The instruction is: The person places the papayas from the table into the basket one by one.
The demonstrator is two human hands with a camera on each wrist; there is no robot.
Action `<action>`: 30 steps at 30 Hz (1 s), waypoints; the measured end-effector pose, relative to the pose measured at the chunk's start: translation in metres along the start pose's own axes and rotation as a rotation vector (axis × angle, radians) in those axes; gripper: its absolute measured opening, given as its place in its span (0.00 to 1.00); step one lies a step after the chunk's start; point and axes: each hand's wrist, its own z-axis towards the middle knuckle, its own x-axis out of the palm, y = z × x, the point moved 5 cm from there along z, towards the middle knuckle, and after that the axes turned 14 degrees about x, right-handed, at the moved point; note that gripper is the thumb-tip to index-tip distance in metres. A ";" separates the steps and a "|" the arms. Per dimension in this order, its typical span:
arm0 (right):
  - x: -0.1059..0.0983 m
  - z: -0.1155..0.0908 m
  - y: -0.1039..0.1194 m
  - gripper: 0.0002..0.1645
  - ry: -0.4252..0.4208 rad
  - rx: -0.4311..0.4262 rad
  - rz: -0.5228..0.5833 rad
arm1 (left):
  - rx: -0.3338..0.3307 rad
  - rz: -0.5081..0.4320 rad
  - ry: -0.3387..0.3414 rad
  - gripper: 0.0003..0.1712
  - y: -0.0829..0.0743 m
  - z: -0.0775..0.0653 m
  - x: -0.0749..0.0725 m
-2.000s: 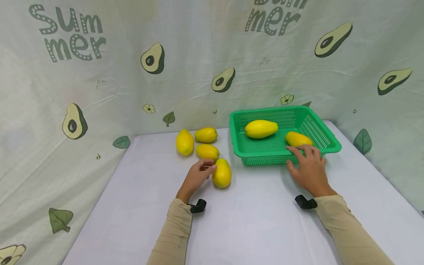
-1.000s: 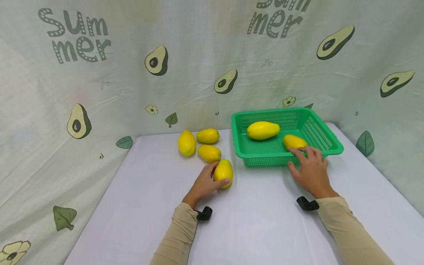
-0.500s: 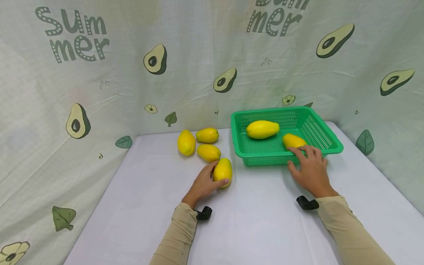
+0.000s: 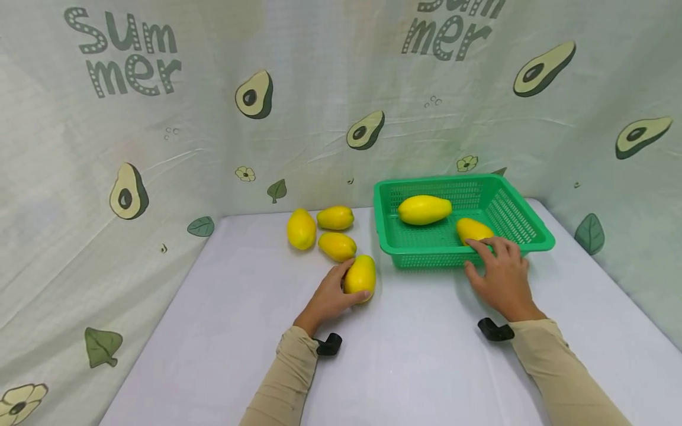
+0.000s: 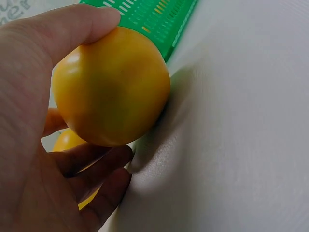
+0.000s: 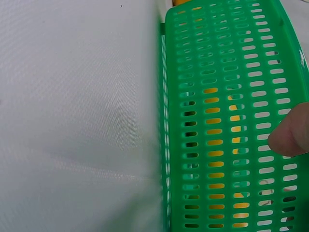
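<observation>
My left hand holds a yellow papaya on the white table, thumb on the near side and fingers behind it. In the left wrist view the papaya's rounded end sits between thumb and fingers. My right hand grips the front rim of a green slotted basket, fingers over the rim and thumb outside. In the right wrist view the thumb lies against the slotted wall. Just behind those fingers lies a small papaya; whether they touch it I cannot tell. A larger papaya lies at the basket's back left.
Left of the basket, a tall papaya and two smaller ones, a rear papaya and a front papaya, lie close together on the table. A cloth backdrop with avocado prints hangs behind.
My left hand has moved from beside the nearest papaya to close around it. The small papaya in the basket has shifted slightly left. Over the last half second little differs.
</observation>
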 end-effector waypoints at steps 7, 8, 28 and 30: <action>0.002 -0.001 0.000 0.28 0.004 0.004 0.005 | 0.009 -0.009 0.010 0.53 0.000 -0.001 0.001; 0.002 -0.002 0.000 0.29 0.005 0.005 0.005 | 0.008 -0.012 0.010 0.53 0.001 -0.001 0.001; -0.001 0.001 0.000 0.28 -0.005 -0.003 0.000 | 0.065 -0.071 -0.099 0.50 0.002 0.003 0.000; -0.001 0.001 0.000 0.29 -0.003 -0.003 0.000 | 0.072 -0.068 -0.111 0.50 0.002 0.003 0.000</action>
